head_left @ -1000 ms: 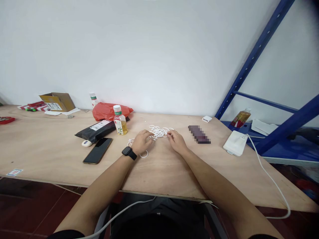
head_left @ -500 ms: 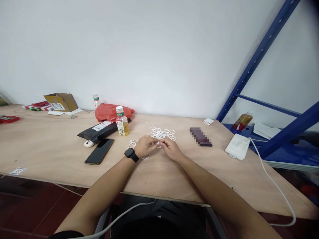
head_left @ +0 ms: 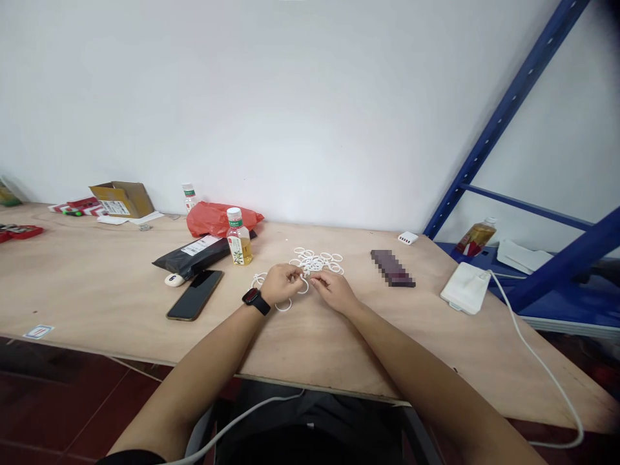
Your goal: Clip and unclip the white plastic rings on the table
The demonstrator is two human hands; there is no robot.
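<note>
A loose heap of white rings [head_left: 317, 259] lies on the plywood table [head_left: 97, 278] just beyond my hands. My left hand [head_left: 283, 284], with a black watch on its wrist, is closed in a pinch on a white ring [head_left: 303, 286]. My right hand [head_left: 333, 290] meets it from the right, its fingertips pinching the same ring. A few more white rings [head_left: 259, 279] lie to the left of my left hand, and one sits under it near the wrist.
A dark phone [head_left: 195, 294], a black parcel [head_left: 191, 254], a small bottle [head_left: 239, 236] and a red bag [head_left: 217, 218] lie to the left. A dark flat object [head_left: 392, 268], a white charger [head_left: 465, 288] with its cable, and a blue rack [head_left: 513, 97] are on the right.
Both hands drew back from the heap of rings toward me and came together. They now pinch one ring between them.
</note>
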